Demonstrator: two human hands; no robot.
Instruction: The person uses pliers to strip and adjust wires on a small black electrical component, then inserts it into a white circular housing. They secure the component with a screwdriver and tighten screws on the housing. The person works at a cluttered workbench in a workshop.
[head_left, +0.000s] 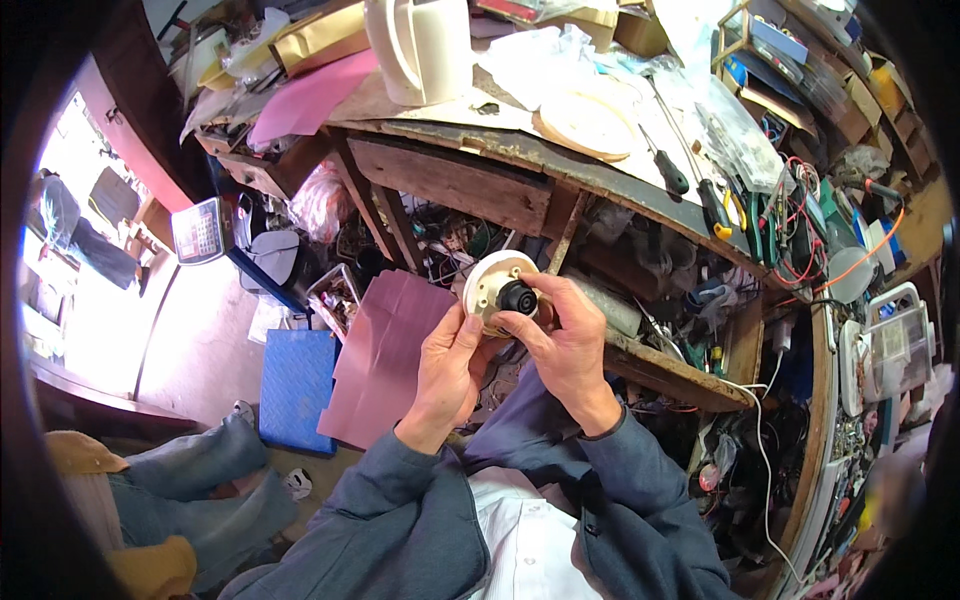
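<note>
Black coupler (518, 298): lying at 10 o'clock from the right hand (572, 335), the nearer one; its axis is standing out of the disc's face, leaning roughly toward 4 o'clock.
Cream disc (482, 280): sitting between both hands, off the workbench (455, 160) edge.
Right grip: thumb and forefinger are pinching around the coupler, forefinger on its 1 o'clock side, thumb on its 6–7 o'clock side.
Left grip: left hand (448, 372) is pinching the disc rim near 7 o'clock, thumb in front; hidden fingertips, can't tell.
Hand pose: left is pointing toward 1 o'clock, right toward 10–11; wrists are converging.
Around disc: cream jug (440, 55) is standing between 11 and 12 o'clock, screwdriver (668, 172) is lying at 2, pink sheet (385, 350) at 8.
</note>
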